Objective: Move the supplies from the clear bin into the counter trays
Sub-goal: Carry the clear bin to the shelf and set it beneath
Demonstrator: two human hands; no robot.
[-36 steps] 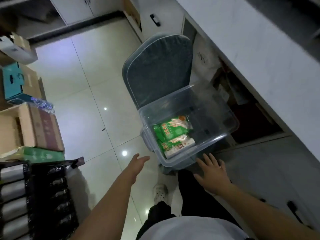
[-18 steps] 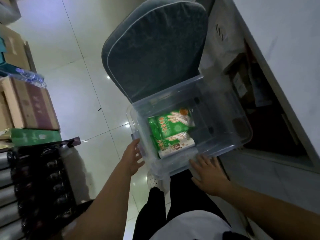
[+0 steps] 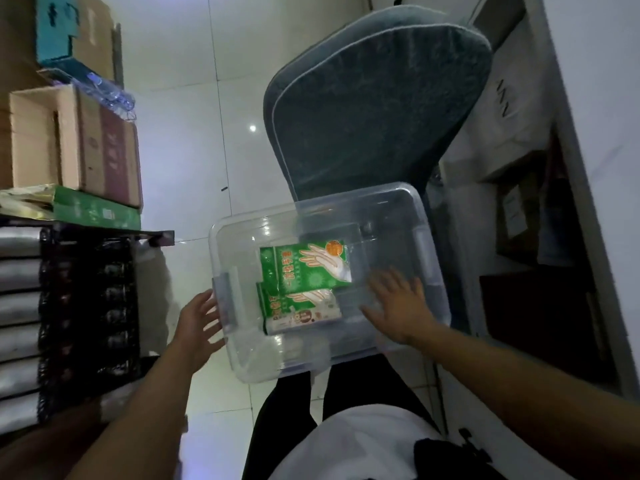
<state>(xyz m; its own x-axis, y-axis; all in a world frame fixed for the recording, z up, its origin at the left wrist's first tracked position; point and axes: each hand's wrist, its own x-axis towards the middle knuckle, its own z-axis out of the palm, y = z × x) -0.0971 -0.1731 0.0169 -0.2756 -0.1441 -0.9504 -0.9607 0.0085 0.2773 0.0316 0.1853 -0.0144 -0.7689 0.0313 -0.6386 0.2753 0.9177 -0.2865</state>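
A clear plastic bin (image 3: 394,202) stands on the seat of a grey cushioned chair (image 3: 377,109) just in front of me. Two green-and-white glove packets lie in the bin: the upper packet (image 3: 304,263) and the lower packet (image 3: 301,310). My left hand (image 3: 199,323) is open at the bin's left wall, by its grey latch, fingers spread. My right hand (image 3: 398,306) is open too, reaching over the near rim into the bin, right of the packets and not touching them.
Cardboard boxes (image 3: 76,140) and a green box (image 3: 93,211) are stacked at left above a dark rack of silver rolls (image 3: 20,306). A white counter (image 3: 595,98) runs along the right, with shelves of boxes (image 3: 519,209) beneath. Shiny tiled floor (image 3: 194,150) lies between.
My view has closed in on the bin. My right hand rose from the near rim into the bin beside the packets. My left hand stays at the left wall.
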